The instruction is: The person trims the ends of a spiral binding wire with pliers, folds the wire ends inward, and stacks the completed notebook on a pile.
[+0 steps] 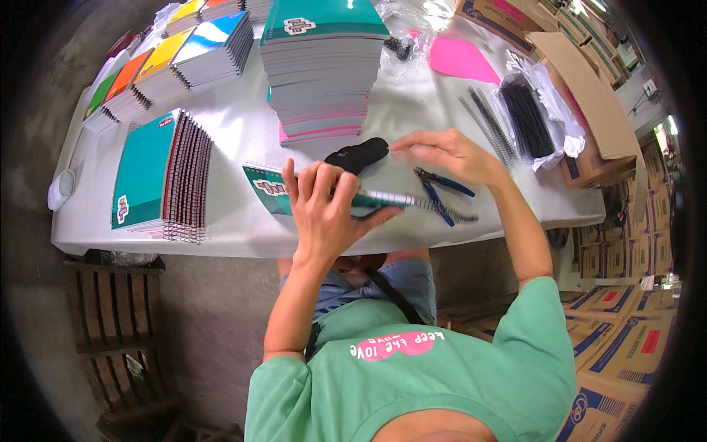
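Observation:
My left hand (pixel 324 206) grips a teal spiral notebook (pixel 264 188) at the near edge of the white table (pixel 236 125), fingers spread over the cover and thumb under it. A metal spiral coil (pixel 442 208) sticks out of the notebook's right end. My right hand (pixel 449 155) hovers just beyond it with fingers stretched out, blurred and holding nothing. Its fingertips are close to a black oblong object (pixel 357 155). Blue-handled pliers (pixel 444 193) lie on the table under the right wrist.
A tall notebook stack (pixel 320 66) stands behind the hands. A teal stack (pixel 147 173) and coloured stacks (pixel 169 59) lie left. Pink sheet (pixel 460 59), black coils (pixel 526 114) and cardboard boxes (pixel 589 96) lie right. A wooden crate (pixel 118 317) stands below left.

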The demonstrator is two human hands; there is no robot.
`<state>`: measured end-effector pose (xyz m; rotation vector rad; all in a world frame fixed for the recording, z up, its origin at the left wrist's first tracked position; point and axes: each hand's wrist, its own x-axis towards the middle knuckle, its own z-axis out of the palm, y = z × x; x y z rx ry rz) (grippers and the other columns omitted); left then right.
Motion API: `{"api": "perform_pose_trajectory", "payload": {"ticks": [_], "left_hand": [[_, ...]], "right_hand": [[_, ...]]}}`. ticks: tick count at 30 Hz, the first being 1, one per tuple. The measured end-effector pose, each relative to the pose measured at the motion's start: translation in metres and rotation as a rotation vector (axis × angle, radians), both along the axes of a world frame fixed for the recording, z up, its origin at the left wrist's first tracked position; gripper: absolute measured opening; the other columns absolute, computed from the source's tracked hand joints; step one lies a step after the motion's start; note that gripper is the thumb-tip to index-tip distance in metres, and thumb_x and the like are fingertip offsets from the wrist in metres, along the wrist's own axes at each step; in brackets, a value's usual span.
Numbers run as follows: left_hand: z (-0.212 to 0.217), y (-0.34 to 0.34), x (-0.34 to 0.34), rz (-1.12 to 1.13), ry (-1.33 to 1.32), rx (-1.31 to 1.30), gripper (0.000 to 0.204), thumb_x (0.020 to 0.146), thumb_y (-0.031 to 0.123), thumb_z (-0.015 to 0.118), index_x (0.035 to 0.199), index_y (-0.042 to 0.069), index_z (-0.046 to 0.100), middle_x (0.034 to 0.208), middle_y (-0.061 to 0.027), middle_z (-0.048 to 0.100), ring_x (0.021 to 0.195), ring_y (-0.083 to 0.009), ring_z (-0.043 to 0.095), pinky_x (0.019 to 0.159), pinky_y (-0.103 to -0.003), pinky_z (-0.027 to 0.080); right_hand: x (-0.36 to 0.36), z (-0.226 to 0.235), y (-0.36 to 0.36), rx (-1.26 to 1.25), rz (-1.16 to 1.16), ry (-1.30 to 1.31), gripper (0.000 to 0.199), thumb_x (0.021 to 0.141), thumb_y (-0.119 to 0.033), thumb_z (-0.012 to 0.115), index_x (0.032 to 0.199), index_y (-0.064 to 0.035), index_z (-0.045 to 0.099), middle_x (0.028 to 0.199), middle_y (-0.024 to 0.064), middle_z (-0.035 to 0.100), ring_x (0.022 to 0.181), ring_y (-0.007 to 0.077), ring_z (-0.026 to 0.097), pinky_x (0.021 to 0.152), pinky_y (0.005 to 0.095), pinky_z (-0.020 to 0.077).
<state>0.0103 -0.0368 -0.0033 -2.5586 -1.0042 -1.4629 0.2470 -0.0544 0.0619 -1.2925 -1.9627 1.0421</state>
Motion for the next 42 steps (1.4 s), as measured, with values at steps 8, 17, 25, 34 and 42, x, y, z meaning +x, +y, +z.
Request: {"api": "perform_pose_trajectory", "payload": {"ticks": [8, 17, 25, 34, 42], "left_hand": [[-0.005, -0.005, 0.000, 0.101, -0.050, 0.028, 0.050, 0.058, 0.051, 0.077, 0.079, 0.013, 0.053, 0.093, -0.0035, 0.049, 0.116, -0.0301, 0.044, 0.107, -0.058, 0.003], [-0.002, 0.000, 0.003, 0.062, -0.121, -0.039, 0.046, 0.060, 0.045, 0.077, 0.067, 0.011, 0.047, 0.082, -0.0047, 0.047, 0.121, -0.0321, 0.043, 0.108, -0.058, -0.005], [0.001, -0.001, 0.001, 0.022, -0.085, -0.090, 0.050, 0.061, 0.050, 0.079, 0.067, 0.011, 0.048, 0.079, -0.0053, 0.045, 0.119, -0.0301, 0.045, 0.110, -0.054, -0.001], [0.002, 0.003, -0.005, -0.027, -0.125, -0.144, 0.063, 0.057, 0.050, 0.081, 0.096, 0.009, 0.053, 0.084, -0.0048, 0.050, 0.118, -0.0269, 0.046, 0.110, -0.053, 0.002], [-0.003, 0.004, -0.009, 0.054, -0.098, -0.097, 0.084, 0.050, 0.052, 0.083, 0.116, 0.011, 0.049, 0.096, -0.0047, 0.055, 0.121, -0.0238, 0.044, 0.108, -0.059, 0.001]], "right_hand": [[-0.015, -0.110, 0.051, 0.686, 0.009, -0.516, 0.045, 0.074, -0.001, 0.059, 0.118, -0.0106, 0.058, 0.114, 0.0072, 0.060, 0.112, 0.0260, 0.054, 0.095, 0.0365, 0.0407], [-0.017, -0.064, -0.007, 0.113, -0.025, 0.694, 0.019, 0.079, -0.020, 0.072, 0.080, -0.0015, 0.065, 0.098, 0.0244, 0.065, 0.097, 0.0359, 0.063, 0.088, 0.0468, 0.0497], [-0.014, -0.053, 0.013, 0.053, -0.199, 0.326, 0.007, 0.074, -0.007, 0.072, 0.077, -0.0006, 0.069, 0.090, 0.0210, 0.068, 0.088, 0.0283, 0.067, 0.082, 0.0363, 0.0530], [-0.036, -0.046, 0.001, 0.155, 0.206, 0.997, 0.010, 0.073, 0.004, 0.062, 0.080, 0.0009, 0.070, 0.088, 0.0173, 0.069, 0.083, 0.0231, 0.068, 0.079, 0.0286, 0.0522], [-0.045, -0.044, 0.018, 0.134, 0.075, 0.601, 0.019, 0.070, 0.006, 0.063, 0.087, 0.0007, 0.070, 0.094, 0.0181, 0.069, 0.087, 0.0238, 0.067, 0.079, 0.0314, 0.0525]]}}
